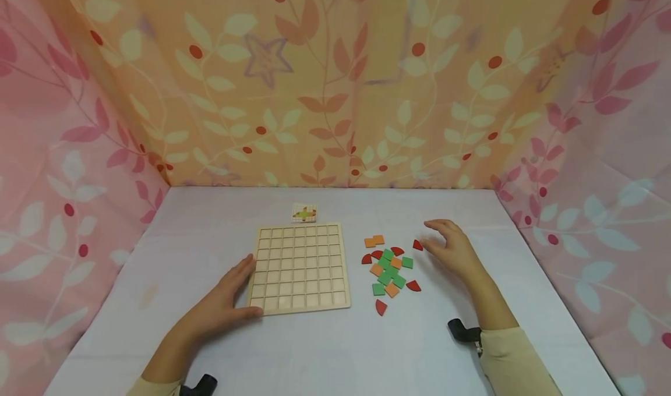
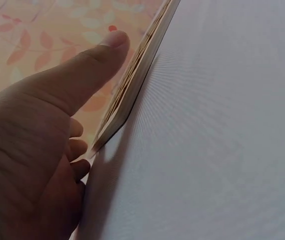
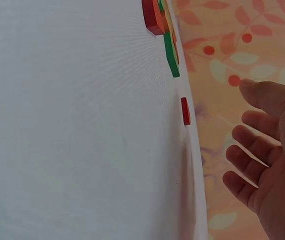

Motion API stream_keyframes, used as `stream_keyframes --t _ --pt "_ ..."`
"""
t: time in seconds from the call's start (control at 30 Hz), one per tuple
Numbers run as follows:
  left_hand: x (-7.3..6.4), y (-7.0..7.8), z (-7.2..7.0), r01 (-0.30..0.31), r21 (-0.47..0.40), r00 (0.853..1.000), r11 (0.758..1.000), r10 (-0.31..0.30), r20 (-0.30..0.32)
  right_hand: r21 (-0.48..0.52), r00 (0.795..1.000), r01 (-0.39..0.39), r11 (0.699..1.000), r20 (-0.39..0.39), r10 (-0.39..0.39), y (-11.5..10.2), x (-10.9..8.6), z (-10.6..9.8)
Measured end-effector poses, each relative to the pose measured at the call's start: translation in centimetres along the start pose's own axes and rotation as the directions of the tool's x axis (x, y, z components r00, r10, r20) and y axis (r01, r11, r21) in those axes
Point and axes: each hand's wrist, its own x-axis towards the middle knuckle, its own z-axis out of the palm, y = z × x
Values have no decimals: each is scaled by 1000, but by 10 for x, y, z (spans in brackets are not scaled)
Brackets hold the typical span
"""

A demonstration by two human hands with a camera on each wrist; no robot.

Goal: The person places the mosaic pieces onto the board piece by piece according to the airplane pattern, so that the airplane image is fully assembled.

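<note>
A square wooden grid board (image 1: 299, 268) lies on the table. My left hand (image 1: 222, 297) is at its left side, fingers along the left edge and thumb at the near left corner. In the left wrist view the thumb (image 2: 107, 52) lies over the edge of the board (image 2: 137, 75). My right hand (image 1: 453, 250) is held with loosely bent fingers and nothing in them, beside a red quarter-round piece (image 1: 417, 245). The right wrist view shows the hand (image 3: 267, 150) apart from the red piece (image 3: 185, 111).
Right of the board lies a loose pile of green squares (image 1: 385, 278), orange squares (image 1: 392, 290) and red rounded pieces (image 1: 413, 286). A small pattern card (image 1: 304, 213) lies behind the board. Patterned cloth (image 1: 335, 93) walls the table (image 1: 209, 227) at the back and sides.
</note>
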Motion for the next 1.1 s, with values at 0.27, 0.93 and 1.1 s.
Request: stream_keyframes --t 0.27,0.93,1.1 --pt "-1 -3 4 -19 39 1000 999 19 7 12 995 -74 997 65 73 7 -3 6" --pt "2 -1 7 28 94 1000 995 -29 10 -22 993 -77 997 92 79 28 -1 31" --pt "2 0 6 21 101 1000 995 -22 8 -46 995 -61 997 78 65 26 0 34"
